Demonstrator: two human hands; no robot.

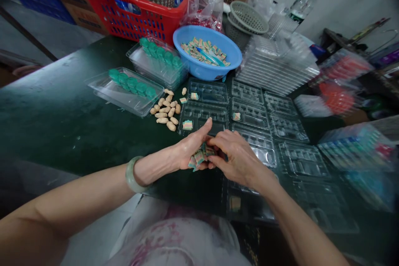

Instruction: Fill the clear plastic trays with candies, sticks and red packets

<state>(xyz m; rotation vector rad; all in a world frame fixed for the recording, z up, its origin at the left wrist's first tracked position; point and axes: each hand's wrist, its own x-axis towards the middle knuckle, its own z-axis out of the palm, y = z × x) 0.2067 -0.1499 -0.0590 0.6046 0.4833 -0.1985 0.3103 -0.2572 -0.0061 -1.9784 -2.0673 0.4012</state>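
My left hand is cupped around a small heap of striped pastel erasers, thumb stretched up. My right hand rests against it from the right, its fingertips pinching into the same heap. Both hands hover over clear plastic blister trays spread on the dark green table. A few trays hold one striped eraser each. Behind them a blue bowl holds several more erasers.
Peanuts lie left of the trays. Two clear boxes with green pieces sit further left. A red basket, grey baskets, a stack of clear trays and packed goods line the back and right.
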